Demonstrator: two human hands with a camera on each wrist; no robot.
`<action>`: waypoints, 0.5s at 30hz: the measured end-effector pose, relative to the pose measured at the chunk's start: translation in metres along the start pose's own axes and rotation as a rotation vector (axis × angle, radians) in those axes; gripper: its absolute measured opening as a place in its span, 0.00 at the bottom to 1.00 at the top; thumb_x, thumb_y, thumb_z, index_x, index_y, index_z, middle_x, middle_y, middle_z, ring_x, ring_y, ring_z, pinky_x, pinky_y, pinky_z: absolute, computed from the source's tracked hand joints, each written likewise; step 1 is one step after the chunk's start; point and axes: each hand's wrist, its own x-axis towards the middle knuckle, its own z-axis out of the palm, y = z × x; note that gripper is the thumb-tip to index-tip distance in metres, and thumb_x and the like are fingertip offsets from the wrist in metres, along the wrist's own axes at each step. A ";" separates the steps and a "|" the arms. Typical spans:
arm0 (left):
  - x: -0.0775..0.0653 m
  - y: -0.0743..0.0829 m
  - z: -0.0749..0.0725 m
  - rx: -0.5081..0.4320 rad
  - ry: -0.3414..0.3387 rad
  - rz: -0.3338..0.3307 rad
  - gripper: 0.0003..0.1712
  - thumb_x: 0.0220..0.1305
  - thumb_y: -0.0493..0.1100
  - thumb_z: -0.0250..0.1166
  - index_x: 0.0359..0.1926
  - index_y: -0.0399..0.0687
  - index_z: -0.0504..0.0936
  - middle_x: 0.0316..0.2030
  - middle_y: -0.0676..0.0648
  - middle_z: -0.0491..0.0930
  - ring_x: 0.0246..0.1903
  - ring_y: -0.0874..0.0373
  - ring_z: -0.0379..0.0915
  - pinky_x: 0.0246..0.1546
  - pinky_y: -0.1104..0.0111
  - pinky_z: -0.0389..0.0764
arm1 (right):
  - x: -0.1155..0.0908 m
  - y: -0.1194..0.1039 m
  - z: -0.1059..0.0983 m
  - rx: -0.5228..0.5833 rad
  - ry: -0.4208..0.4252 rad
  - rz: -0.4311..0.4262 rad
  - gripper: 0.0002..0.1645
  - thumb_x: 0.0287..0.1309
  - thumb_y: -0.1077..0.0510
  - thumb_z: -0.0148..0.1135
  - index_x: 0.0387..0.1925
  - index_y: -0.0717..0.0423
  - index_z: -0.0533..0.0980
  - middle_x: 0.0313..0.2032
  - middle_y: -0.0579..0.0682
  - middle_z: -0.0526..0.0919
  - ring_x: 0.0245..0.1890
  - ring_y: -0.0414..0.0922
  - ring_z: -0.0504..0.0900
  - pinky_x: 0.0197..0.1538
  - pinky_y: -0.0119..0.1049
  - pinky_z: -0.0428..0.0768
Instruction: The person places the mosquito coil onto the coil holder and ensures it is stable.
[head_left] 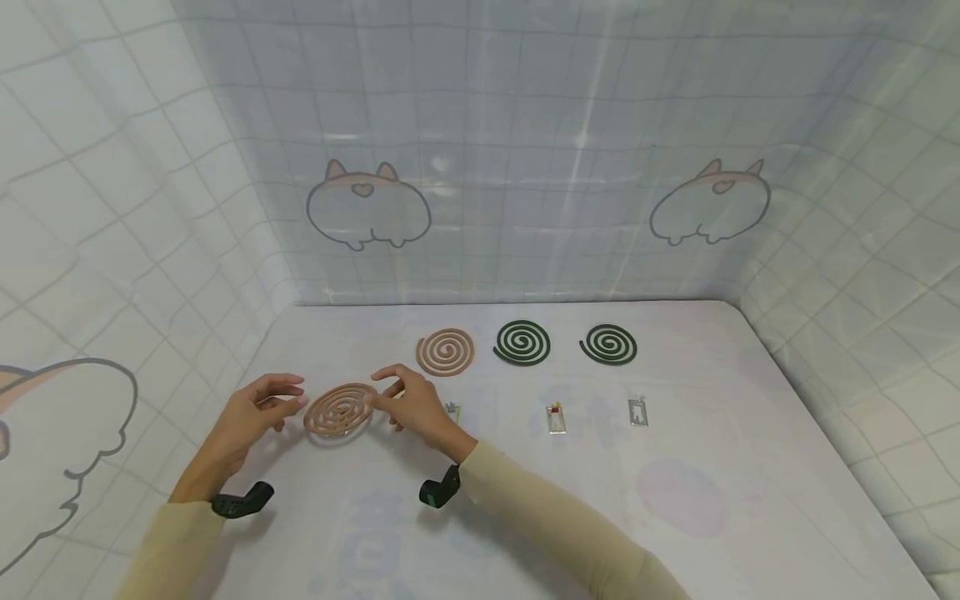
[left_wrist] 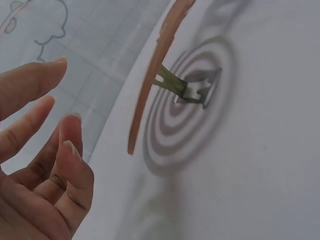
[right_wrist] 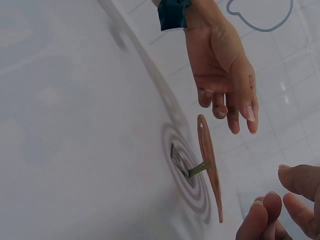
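A brown mosquito coil [head_left: 339, 411] rests raised above the white table on a small metal stand [left_wrist: 200, 92], whose upright green prong meets its underside. In the left wrist view the coil stands edge-on over its spiral shadow. My left hand [head_left: 242, 421] is just left of the coil, fingers loosely bent, with a gap between fingertips and rim. On the other side, my right hand [head_left: 417, 406] is at the coil's right edge, overlapping it in the head view. The right wrist view shows those fingers [right_wrist: 252, 220] apart from the coil and holding nothing.
Another brown coil [head_left: 446, 352] and two dark green coils, one in the middle [head_left: 522, 343] and one at right [head_left: 609, 344], lie flat toward the back. Small metal stands [head_left: 556, 419] [head_left: 638, 412] lie before them; another [head_left: 453, 412] is partly behind my right hand. Tiled-pattern cloth walls surround the table.
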 end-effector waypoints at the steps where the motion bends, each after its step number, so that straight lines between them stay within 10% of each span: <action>1: 0.001 0.002 0.001 0.004 0.000 -0.002 0.25 0.71 0.47 0.70 0.63 0.44 0.75 0.50 0.54 0.80 0.36 0.54 0.80 0.29 0.66 0.82 | 0.000 -0.001 -0.001 -0.001 0.003 -0.003 0.18 0.65 0.53 0.72 0.55 0.41 0.80 0.34 0.45 0.83 0.21 0.53 0.81 0.30 0.54 0.86; 15: 0.015 0.022 0.012 0.067 -0.028 0.047 0.26 0.72 0.50 0.68 0.65 0.46 0.75 0.51 0.49 0.81 0.36 0.56 0.79 0.31 0.64 0.81 | -0.004 -0.012 -0.026 0.056 0.005 -0.040 0.16 0.65 0.52 0.72 0.53 0.39 0.81 0.37 0.47 0.84 0.33 0.71 0.80 0.37 0.65 0.83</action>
